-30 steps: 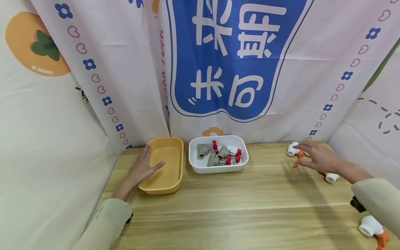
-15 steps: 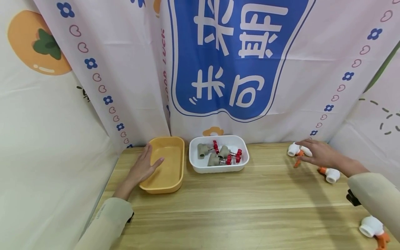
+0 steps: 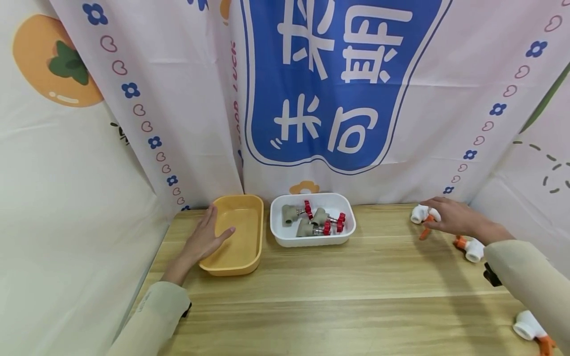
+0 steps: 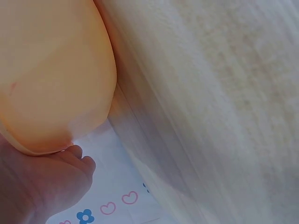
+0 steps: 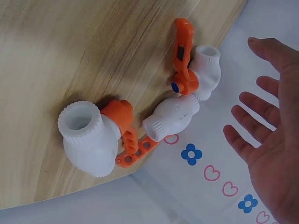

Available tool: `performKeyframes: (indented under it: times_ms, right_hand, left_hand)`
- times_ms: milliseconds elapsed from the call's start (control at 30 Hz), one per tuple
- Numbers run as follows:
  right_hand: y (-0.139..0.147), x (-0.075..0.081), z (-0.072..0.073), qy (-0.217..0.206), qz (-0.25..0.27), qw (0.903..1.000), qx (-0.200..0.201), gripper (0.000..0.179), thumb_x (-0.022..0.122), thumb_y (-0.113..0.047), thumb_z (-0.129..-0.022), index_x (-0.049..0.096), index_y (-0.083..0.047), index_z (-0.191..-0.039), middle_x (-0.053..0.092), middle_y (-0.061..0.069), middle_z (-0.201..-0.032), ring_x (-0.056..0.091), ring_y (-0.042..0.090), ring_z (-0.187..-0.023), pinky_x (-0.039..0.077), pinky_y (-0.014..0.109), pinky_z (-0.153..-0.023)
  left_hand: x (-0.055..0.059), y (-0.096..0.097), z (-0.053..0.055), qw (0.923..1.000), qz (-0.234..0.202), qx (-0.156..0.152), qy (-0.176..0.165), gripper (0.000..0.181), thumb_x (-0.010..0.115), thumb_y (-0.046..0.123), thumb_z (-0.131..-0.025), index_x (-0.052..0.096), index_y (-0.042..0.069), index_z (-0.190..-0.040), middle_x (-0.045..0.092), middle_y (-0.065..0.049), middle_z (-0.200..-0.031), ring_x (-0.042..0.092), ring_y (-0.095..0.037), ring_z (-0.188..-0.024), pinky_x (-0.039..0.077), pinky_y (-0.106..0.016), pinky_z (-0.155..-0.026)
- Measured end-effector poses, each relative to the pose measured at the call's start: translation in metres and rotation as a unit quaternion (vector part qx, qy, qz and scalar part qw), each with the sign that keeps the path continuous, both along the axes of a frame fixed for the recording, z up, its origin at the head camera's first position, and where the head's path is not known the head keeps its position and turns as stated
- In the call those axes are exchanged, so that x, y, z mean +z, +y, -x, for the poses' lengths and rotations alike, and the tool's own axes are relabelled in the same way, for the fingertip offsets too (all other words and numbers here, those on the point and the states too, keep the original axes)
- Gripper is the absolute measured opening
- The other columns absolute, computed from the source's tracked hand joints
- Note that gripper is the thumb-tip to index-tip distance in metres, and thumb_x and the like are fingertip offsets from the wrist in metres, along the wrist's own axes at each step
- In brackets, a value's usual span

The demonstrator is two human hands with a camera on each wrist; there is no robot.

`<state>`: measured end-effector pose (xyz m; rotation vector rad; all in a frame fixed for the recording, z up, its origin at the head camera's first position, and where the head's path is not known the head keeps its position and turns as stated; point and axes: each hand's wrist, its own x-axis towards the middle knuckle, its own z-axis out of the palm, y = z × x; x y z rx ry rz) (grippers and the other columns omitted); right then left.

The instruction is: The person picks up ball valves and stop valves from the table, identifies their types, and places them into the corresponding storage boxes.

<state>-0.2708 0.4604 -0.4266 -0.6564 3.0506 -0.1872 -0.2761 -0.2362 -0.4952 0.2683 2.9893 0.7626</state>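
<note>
My left hand (image 3: 202,240) rests on the left rim of a yellow tray (image 3: 242,232), its fingers straight and its thumb reaching over the inside. The left wrist view shows part of that hand (image 4: 51,182) against the tray's edge. At the far right, my right hand (image 3: 456,217) hovers over white ball valves with orange handles, holding nothing. One valve (image 3: 418,214) is partly hidden below it. In the right wrist view, the right hand (image 5: 280,163) has spread fingers, apart from the upper valve (image 5: 205,72), the middle valve (image 5: 173,116) and the larger-looking valve (image 5: 91,140).
A white tray (image 3: 280,239) beside the yellow one contains several grey valves (image 3: 307,227) with red knobs. Another white ball valve (image 3: 527,325) lies near the front right. A printed cloth (image 3: 378,183) hangs behind the wooden table (image 3: 329,287).
My right hand has moved slightly back and left over the valves, uncovering more of the valve by its wrist. My left hand stays on the yellow tray's rim.
</note>
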Motion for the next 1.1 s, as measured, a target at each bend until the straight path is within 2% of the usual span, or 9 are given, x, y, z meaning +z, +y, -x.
performKeyframes:
  times_ms: [233, 433, 667, 933, 1100]
  right_hand:
    - [0.002, -0.008, 0.007, 0.003, -0.013, 0.9999, -0.008, 0.067, 0.085, -0.034, -0.090, 0.062, 0.004, -0.140, 0.060, 0.035, -0.139, 0.063, 0.053, -0.118, 0.056, 0.068, -0.088]
    - [0.001, -0.016, 0.013, -0.021, 0.019, 0.9996, -0.010, 0.071, 0.086, -0.029, -0.089, 0.058, 0.006, -0.143, 0.054, 0.038, -0.144, 0.055, 0.058, -0.125, 0.051, 0.073, -0.095]
    - [-0.002, -0.020, 0.019, -0.035, 0.026, 0.9989, -0.016, 0.075, 0.087, -0.024, -0.087, 0.053, 0.006, -0.147, 0.050, 0.039, -0.147, 0.052, 0.065, -0.125, 0.047, 0.077, -0.098]
    - [-0.003, -0.028, 0.027, -0.041, 0.025, 0.9987, -0.020, 0.078, 0.089, -0.018, -0.083, 0.053, 0.007, -0.147, 0.051, 0.039, -0.145, 0.057, 0.060, -0.123, 0.047, 0.074, -0.100]
    - [0.001, -0.033, 0.031, -0.047, 0.020, 0.9985, -0.021, 0.078, 0.087, -0.015, -0.081, 0.053, 0.007, -0.148, 0.051, 0.040, -0.145, 0.060, 0.058, -0.119, 0.050, 0.072, -0.097]
  left_hand:
    - [0.000, 0.001, -0.001, 1.0000, -0.001, -0.001, 0.003, 0.105, 0.047, 0.065, -0.106, -0.003, -0.005, -0.166, -0.006, -0.025, -0.176, 0.007, -0.053, -0.159, 0.012, -0.067, -0.128]
    - [-0.001, 0.000, -0.001, 1.0000, -0.002, -0.003, 0.002, 0.105, 0.047, 0.065, -0.106, -0.003, -0.005, -0.166, -0.006, -0.025, -0.176, 0.005, -0.050, -0.160, 0.010, -0.066, -0.129]
    - [-0.001, 0.000, 0.000, 1.0000, -0.003, -0.003, 0.003, 0.106, 0.046, 0.066, -0.106, -0.003, -0.005, -0.166, -0.006, -0.025, -0.176, 0.004, -0.049, -0.161, 0.010, -0.065, -0.129]
    - [-0.002, -0.001, 0.000, 1.0000, 0.000, -0.004, 0.004, 0.106, 0.046, 0.067, -0.106, -0.003, -0.005, -0.166, -0.006, -0.024, -0.176, 0.003, -0.048, -0.161, 0.009, -0.064, -0.129]
    - [-0.001, 0.000, 0.000, 1.0000, 0.001, -0.004, 0.004, 0.105, 0.048, 0.065, -0.106, -0.003, -0.005, -0.166, -0.005, -0.024, -0.176, 0.004, -0.048, -0.161, 0.009, -0.064, -0.129]
